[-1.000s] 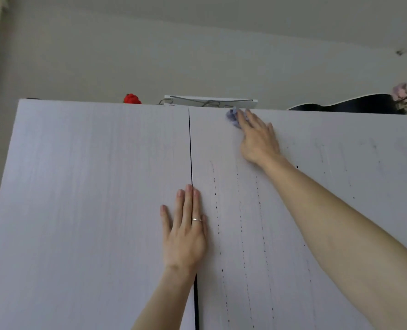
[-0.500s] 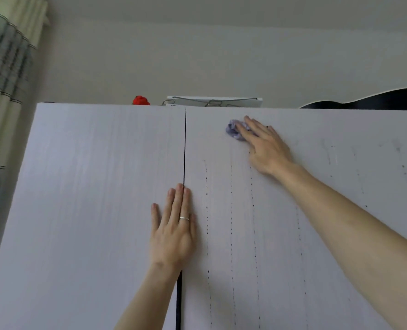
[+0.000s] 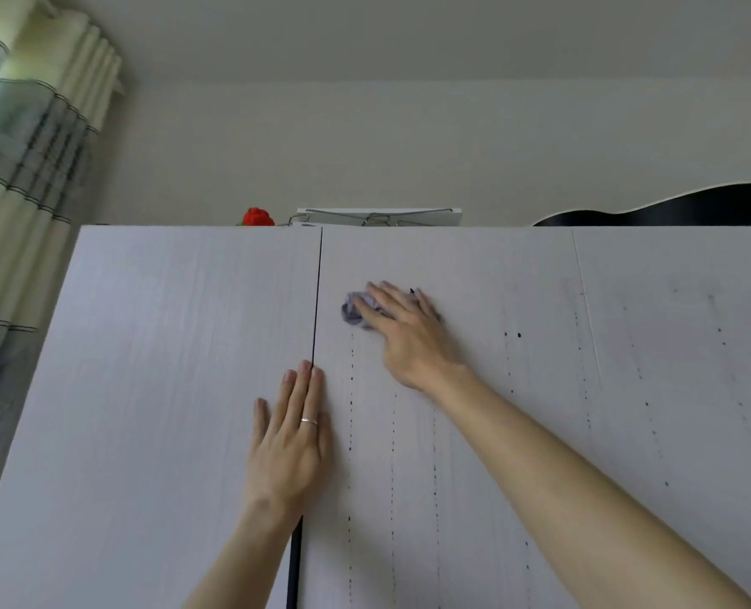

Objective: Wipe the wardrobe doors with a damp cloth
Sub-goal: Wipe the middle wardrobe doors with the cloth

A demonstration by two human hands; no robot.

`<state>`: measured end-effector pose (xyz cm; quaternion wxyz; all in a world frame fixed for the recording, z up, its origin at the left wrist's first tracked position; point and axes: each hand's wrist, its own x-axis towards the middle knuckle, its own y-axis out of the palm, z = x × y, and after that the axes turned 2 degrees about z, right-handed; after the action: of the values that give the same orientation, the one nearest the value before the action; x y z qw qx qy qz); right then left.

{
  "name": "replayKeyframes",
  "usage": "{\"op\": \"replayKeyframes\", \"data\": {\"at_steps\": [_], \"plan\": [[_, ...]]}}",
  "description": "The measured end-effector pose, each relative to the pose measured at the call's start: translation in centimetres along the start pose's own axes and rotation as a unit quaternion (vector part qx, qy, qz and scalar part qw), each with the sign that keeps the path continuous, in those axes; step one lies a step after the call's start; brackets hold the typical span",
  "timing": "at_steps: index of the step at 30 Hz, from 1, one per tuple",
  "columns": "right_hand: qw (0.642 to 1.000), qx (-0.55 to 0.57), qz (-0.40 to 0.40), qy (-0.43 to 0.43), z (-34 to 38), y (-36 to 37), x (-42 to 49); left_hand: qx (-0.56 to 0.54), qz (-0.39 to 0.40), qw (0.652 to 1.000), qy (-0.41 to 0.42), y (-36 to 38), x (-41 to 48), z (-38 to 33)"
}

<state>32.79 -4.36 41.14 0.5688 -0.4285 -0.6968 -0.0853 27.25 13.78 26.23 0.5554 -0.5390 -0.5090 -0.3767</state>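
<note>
1. Since a second ago, down from the top edge: right hand (image 3: 413,340), grip pressing cloth (image 3: 356,312) flat against right wardrobe door (image 3: 474,432), toward 6 o'clock.
2. Left hand (image 3: 290,446), grip wide and empty, braced over door seam (image 3: 316,301).
3. Drip streaks (image 3: 350,410) at 6 o'clock probably next.

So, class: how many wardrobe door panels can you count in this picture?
3. The left door lies under the left hand; the middle door is under the right hand and cloth; the right door is cut by the frame edge. More may lie beyond.
</note>
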Motion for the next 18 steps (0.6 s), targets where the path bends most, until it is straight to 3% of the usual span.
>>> {"op": "replayKeyframes", "data": {"at_steps": [2,4,7,9,12,16,18], "plan": [[0.999,-0.030,0.021,-0.003,-1.4,-1.0,0.4,-0.002,0.012,1.000,-0.008,-0.3,0.0,-0.4],[0.997,-0.046,-0.004,0.055,-4.0,-2.4,1.5,-0.005,0.021,1.000,-0.016,-0.5,0.0,-0.7],[0.984,-0.015,-0.048,0.169,-6.1,-4.3,3.3,0.000,0.030,0.999,-0.014,-0.7,-0.3,-0.7],[0.980,0.028,-0.077,0.179,-5.3,-3.6,3.7,-0.002,0.033,0.999,-0.013,-0.9,-0.3,-0.4],[0.988,0.066,-0.096,0.098,-2.4,-0.6,1.3,-0.008,0.024,1.000,-0.016,-1.0,-0.4,-0.5],[0.996,0.028,0.014,-0.088,0.4,1.6,-2.3,-0.018,0.004,1.000,-0.021,-0.2,-0.5,-0.5],[0.996,-0.023,0.028,-0.082,-1.3,0.0,0.1,-0.022,-0.006,1.000,-0.022,0.0,-0.5,-0.3]]}}
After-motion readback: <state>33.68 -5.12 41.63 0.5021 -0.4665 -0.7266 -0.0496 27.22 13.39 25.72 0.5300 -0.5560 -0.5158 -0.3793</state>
